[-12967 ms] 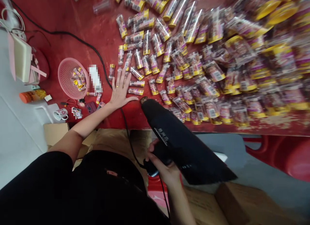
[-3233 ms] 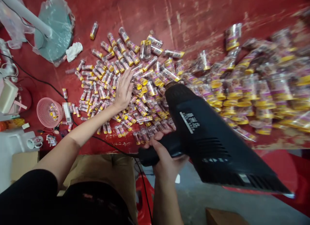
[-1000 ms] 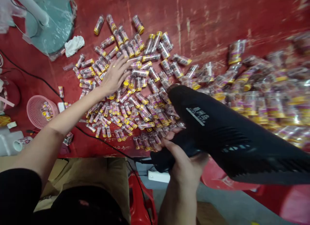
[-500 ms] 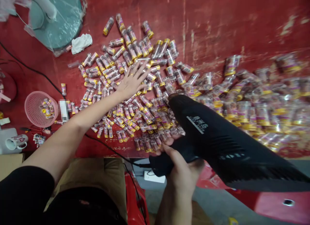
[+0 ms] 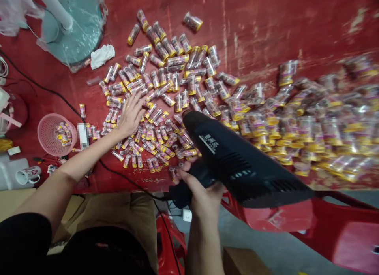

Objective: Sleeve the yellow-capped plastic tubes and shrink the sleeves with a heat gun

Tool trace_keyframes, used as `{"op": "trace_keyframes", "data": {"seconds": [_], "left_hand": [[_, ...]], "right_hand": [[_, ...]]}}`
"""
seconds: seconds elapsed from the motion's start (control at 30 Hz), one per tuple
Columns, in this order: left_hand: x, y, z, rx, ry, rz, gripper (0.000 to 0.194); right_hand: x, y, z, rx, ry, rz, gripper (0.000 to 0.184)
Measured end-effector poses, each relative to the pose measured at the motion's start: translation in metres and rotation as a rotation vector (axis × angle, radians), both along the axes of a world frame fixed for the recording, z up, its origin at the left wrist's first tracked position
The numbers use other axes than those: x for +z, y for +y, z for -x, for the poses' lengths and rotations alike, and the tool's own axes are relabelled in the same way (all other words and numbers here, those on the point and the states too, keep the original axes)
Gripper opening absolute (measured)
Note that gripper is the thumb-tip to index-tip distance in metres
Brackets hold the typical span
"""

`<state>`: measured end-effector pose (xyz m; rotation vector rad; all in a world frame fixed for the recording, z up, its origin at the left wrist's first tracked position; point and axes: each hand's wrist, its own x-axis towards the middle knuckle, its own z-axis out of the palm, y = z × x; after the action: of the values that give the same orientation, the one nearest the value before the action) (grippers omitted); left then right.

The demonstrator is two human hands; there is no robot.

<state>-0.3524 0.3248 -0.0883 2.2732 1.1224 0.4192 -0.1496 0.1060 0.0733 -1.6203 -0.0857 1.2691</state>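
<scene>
My right hand [image 5: 204, 188] is wrapped round the handle of a black heat gun or hair dryer [image 5: 233, 160], whose nozzle points up and left over small clear tubes. Its cord runs left across the table edge. My left hand [image 5: 132, 115] lies with fingers stretched over a spread of small clear tubes [image 5: 158, 134] with yellow ends and purple labels, touching some. Most of these tubes lie on their sides on the red table [image 5: 260, 42]. To the right, a denser heap of similar tubes [image 5: 304, 132] looks blurred.
A pink basket [image 5: 41, 136] with a few tubes stands at the left. Near it are a white mug [image 5: 28, 175] and a black cable [image 5: 59, 97]. A plastic-wrapped teal round base [image 5: 79, 34] and crumpled tissue [image 5: 102, 56] sit behind. Red stools [image 5: 275, 217] are below the table edge.
My left hand has drawn back left and toward me across the tubes. The black blower has moved left in my right hand. One tube near the back has shifted and turned.
</scene>
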Motion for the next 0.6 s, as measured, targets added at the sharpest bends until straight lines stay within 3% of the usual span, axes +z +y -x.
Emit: {"op": "trace_keyframes", "data": {"seconds": [0.13, 0.23, 0.33, 0.5, 0.6], "left_hand": [[-0.021, 0.005, -0.021, -0.039, 0.072, -0.030, 0.076], [-0.034, 0.020, -0.046, -0.213, 0.101, -0.051, 0.070], [-0.027, 0.013, -0.042, -0.411, 0.088, -0.019, 0.063], [-0.001, -0.035, 0.001, -0.375, 0.073, -0.080, 0.061], [-0.005, -0.046, 0.009, -0.421, 0.137, -0.116, 0.073]], "right_hand": [[-0.008, 0.023, 0.012, 0.092, -0.024, -0.077, 0.035], [-0.008, 0.033, 0.014, 0.054, -0.089, -0.109, 0.036], [-0.006, 0.027, 0.014, 0.025, -0.094, -0.108, 0.041], [-0.004, -0.003, 0.021, -0.001, -0.020, -0.061, 0.040], [-0.001, -0.025, 0.032, -0.032, -0.042, -0.024, 0.043]]}}
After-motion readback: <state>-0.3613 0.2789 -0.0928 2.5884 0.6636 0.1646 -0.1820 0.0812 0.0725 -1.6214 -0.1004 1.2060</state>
